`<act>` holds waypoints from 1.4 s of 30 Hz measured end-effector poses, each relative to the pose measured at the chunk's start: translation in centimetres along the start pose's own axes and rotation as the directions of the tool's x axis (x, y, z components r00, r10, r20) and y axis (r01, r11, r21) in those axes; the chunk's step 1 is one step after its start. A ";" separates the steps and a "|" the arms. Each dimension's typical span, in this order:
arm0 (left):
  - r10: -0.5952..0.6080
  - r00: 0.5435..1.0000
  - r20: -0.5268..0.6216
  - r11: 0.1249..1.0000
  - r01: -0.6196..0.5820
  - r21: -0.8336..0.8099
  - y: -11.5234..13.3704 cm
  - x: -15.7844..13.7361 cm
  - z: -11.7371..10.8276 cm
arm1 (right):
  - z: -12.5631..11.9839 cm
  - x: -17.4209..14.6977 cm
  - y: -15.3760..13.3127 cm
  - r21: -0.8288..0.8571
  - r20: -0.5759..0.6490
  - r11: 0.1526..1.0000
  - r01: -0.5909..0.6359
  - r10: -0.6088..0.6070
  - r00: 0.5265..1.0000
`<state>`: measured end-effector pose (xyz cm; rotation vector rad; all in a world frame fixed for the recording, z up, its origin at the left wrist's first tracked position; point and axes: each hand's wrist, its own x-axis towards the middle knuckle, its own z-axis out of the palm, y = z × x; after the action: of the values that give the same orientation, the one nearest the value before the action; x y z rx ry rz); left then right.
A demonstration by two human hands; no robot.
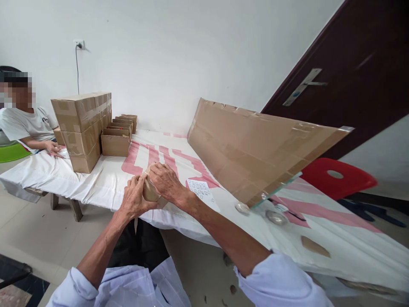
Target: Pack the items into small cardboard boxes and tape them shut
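A small cardboard box (151, 192) is between my two hands at the near edge of the cloth-covered table. My left hand (136, 196) wraps round its left side, thumb along the lower front. Over its top and right side lie the curled fingers of my right hand (166, 181), which hide much of the box. Just right of my right hand, a white sheet with small printed shapes (202, 192) lies on the cloth.
Stacked taped cartons (79, 128) and a row of open cardboard boxes (115, 143) stand at the left. A large cardboard panel (255, 147) leans at the right, near tape rolls (276, 217) and a red stool (338, 177). A co-worker (32, 123) sits at the far left.
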<state>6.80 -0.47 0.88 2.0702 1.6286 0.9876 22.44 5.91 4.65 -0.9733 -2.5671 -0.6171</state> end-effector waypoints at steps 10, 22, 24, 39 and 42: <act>-0.022 1.000 0.006 1.000 0.022 -0.009 0.1 0.1 -0.3 | 0.4 -0.5 0.6 0.109 -0.035 0.994 -0.002 0.006 0.999; 0.001 1.000 -0.013 0.999 -0.002 -0.039 -1.3 0.3 -0.5 | -2.6 -1.4 3.8 0.655 -0.184 0.748 -0.108 0.296 0.937; 0.022 0.999 -0.026 0.995 -0.024 -0.098 -2.6 0.4 -0.8 | -2.7 -2.1 5.4 0.711 -0.166 0.687 -0.149 0.370 0.914; -0.112 0.980 0.161 0.923 0.163 -0.348 -13.9 0.8 -5.5 | 7.5 -17.0 19.5 0.741 0.139 0.211 -0.638 0.880 0.454; -0.106 0.975 0.193 0.920 0.170 -0.354 -14.7 1.0 -5.7 | 10.2 -18.9 19.8 0.725 0.165 0.188 -0.662 0.886 0.433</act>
<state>-7.58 3.87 -4.09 1.7123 1.3606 0.9541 48.00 14.07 -6.93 -1.5140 -1.3669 0.5110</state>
